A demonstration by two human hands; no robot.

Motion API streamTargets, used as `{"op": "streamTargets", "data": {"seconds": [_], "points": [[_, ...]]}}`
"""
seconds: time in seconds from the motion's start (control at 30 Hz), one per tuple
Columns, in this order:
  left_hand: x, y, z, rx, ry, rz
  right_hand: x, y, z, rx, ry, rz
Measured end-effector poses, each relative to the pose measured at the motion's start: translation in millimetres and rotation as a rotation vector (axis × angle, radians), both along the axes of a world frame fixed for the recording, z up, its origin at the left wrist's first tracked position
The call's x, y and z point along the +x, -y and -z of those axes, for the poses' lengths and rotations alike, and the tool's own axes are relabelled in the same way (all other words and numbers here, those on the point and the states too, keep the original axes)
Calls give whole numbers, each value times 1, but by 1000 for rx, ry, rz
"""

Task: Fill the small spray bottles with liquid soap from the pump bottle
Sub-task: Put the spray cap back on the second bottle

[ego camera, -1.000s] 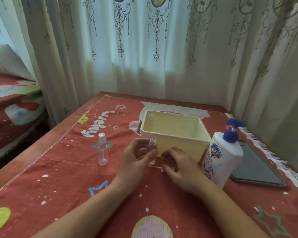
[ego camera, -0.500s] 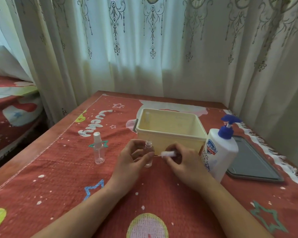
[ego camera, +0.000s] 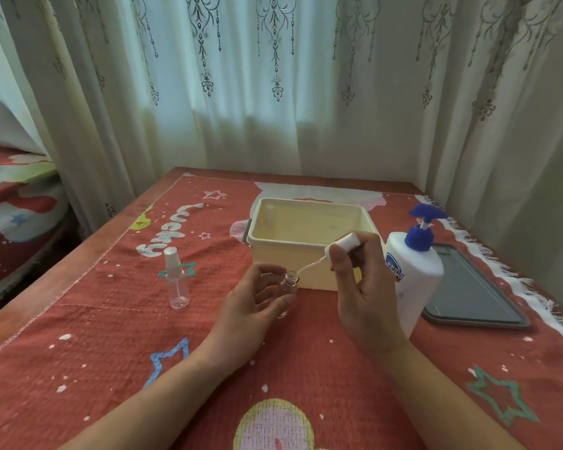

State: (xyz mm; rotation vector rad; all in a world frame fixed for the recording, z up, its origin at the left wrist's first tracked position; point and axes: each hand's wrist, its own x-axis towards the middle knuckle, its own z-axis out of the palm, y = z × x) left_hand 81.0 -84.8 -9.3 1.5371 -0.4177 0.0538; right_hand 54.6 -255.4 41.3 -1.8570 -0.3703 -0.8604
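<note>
My left hand (ego camera: 257, 306) grips a small clear open spray bottle (ego camera: 289, 285) standing on the red cloth in front of the tub. My right hand (ego camera: 361, 280) pinches its white spray cap (ego camera: 345, 243), tilted, with the thin dip tube (ego camera: 309, 269) reaching down to the bottle's mouth. A second small clear spray bottle (ego camera: 176, 280), capped, stands upright to the left. The white pump bottle (ego camera: 413, 277) with a blue pump head stands just right of my right hand.
A cream plastic tub (ego camera: 306, 222) sits behind my hands. A dark flat tray (ego camera: 468, 297) lies at the right, near the fringed cloth edge. Curtains hang behind the table, and a bed with a red cover is at far left.
My right hand picked the spray cap up from the cloth and raised it, bringing the dip tube's tip to the open bottle's mouth. The left hand kept holding the bottle.
</note>
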Motion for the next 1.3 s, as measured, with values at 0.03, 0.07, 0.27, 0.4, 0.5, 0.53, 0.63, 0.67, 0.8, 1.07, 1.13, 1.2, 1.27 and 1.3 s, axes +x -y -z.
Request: {"op": "streamTargets", "data": {"seconds": [0.03,0.07,0.27,0.4,0.5,0.53,0.63,0.67,0.8,1.07,1.13,1.2,1.27,1.3], "points": [[-1,1,0,11,6,8,1,0,1,-18,-12,-6],[-2,1,0,19,11,13,2,1,2,-32,-23,-15],[-4,2,-1,24,33,21,5,2,4,-69,-79,-46],[-4,3,0,29,41,21,5,1,5,-124,-112,-62],[-4,4,1,39,50,25,8,2,7,-200,-122,-74],[-4,4,1,46,54,29,8,3,8,-225,-126,-81],[-5,4,1,52,61,36,11,4,11,-292,-133,-102],[-5,4,0,54,65,36,11,4,11,-316,-140,-106],[-6,4,0,66,71,36,13,5,13,-373,-158,-96],[-9,4,-2,134,97,25,14,9,10,-442,-158,-45],[-8,4,-1,158,107,21,14,10,8,-470,-169,-55],[-8,4,0,179,117,16,14,11,6,-494,-190,-85],[-8,4,1,179,117,11,14,11,4,-513,-220,-124],[-8,4,1,170,112,11,14,11,4,-522,-230,-142]]}}
